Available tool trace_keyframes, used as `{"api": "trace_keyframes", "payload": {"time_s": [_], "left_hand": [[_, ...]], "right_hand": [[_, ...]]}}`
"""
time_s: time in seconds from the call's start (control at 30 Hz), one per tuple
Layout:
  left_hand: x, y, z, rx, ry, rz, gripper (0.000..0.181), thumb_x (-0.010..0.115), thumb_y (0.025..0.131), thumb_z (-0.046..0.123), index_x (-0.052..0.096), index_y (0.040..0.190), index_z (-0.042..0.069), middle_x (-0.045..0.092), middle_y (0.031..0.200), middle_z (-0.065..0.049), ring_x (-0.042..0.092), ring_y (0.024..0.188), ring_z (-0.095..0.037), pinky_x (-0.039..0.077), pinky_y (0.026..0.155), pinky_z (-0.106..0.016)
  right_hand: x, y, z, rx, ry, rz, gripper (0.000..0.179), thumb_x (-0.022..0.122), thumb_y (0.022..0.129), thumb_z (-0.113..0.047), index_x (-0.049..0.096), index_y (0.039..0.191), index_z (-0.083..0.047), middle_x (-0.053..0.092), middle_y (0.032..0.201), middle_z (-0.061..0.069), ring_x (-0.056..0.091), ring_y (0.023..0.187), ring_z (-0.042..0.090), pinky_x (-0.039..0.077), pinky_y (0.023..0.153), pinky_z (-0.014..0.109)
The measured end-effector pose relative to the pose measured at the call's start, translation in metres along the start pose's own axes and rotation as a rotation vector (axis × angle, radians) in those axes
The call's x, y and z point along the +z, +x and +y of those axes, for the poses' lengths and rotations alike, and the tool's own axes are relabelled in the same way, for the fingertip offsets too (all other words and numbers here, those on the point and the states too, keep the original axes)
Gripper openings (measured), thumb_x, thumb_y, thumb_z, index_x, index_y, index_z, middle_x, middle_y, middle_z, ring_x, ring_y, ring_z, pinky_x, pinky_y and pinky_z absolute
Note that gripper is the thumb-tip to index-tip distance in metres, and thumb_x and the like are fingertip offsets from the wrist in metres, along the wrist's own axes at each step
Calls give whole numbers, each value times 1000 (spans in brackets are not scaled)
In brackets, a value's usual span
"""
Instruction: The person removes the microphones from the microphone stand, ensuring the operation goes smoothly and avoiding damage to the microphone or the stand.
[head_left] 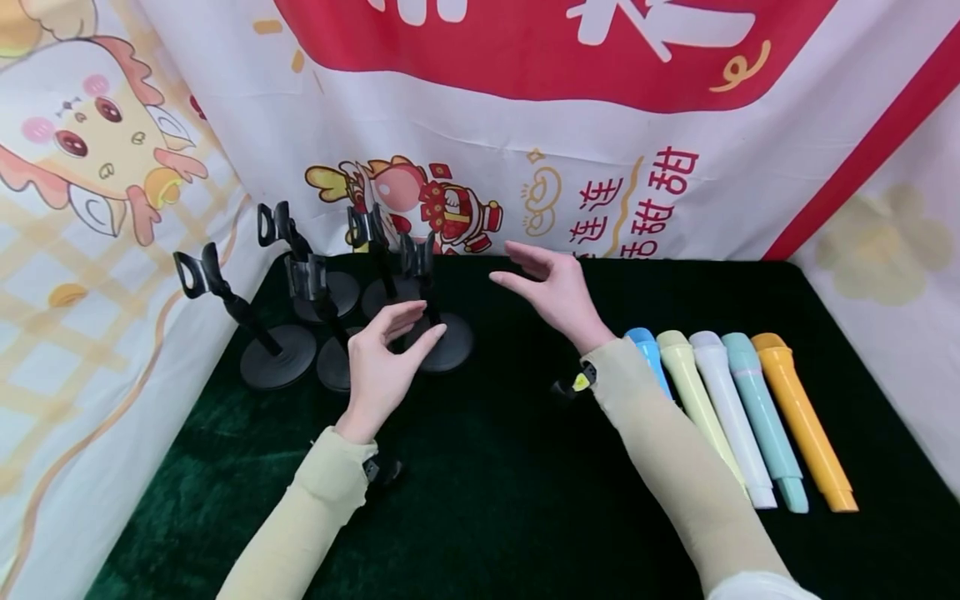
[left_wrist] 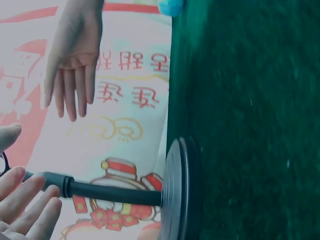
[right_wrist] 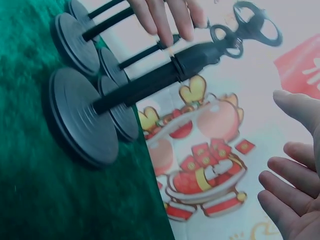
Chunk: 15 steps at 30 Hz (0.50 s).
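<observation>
Several black tabletop microphone stands with round bases and clip tops are grouped at the left back. My left hand [head_left: 381, 362] is beside the rightmost microphone stand [head_left: 447, 343], thumb and fingers apart, with nothing in its grasp. In the left wrist view its fingers [left_wrist: 31, 212] overlap the upper part of that stand's pole [left_wrist: 115, 194]. To the right, my right hand [head_left: 557, 296] hovers over the back of the table, fingers extended and holding nothing. The right wrist view shows the near stand's base [right_wrist: 82, 120] upright on the cloth, apart from the right hand [right_wrist: 295, 185].
Several toy-like microphones lie side by side at the right: blue [head_left: 649, 354], pale yellow [head_left: 701, 396], white [head_left: 731, 417], teal [head_left: 765, 417] and orange [head_left: 806, 421]. Dark green cloth [head_left: 495, 500] covers the table. Printed curtains [head_left: 465, 125] hang behind and at both sides.
</observation>
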<state>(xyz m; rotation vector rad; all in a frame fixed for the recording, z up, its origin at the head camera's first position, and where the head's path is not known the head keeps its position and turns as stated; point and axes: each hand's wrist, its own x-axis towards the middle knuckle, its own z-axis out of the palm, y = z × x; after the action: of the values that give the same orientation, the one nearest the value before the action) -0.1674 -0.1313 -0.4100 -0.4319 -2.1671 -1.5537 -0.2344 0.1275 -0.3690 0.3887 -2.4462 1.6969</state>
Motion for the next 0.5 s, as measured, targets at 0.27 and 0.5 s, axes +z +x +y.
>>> {"api": "trace_keyframes", "payload": {"time_s": [0.27, 0.5], "left_hand": [[15, -2, 11, 54, -72, -128, 38, 79, 93, 24, 67, 129, 23, 65, 132, 9, 62, 121, -15, 51, 102, -35], [38, 8, 14, 124, 10, -233, 55, 79, 92, 38, 59, 142, 27, 52, 148, 14, 50, 134, -8, 42, 110, -37]], "right_hand": [[-33, -8, 6, 75, -34, 71, 66, 83, 82, -51, 65, 138, -22, 63, 136, -6, 57, 125, 7, 45, 108, 36], [-57, -10, 12, 56, -105, 116, 68, 83, 83, -49, 63, 140, -18, 62, 139, -4, 56, 127, 6, 43, 109, 30]]}}
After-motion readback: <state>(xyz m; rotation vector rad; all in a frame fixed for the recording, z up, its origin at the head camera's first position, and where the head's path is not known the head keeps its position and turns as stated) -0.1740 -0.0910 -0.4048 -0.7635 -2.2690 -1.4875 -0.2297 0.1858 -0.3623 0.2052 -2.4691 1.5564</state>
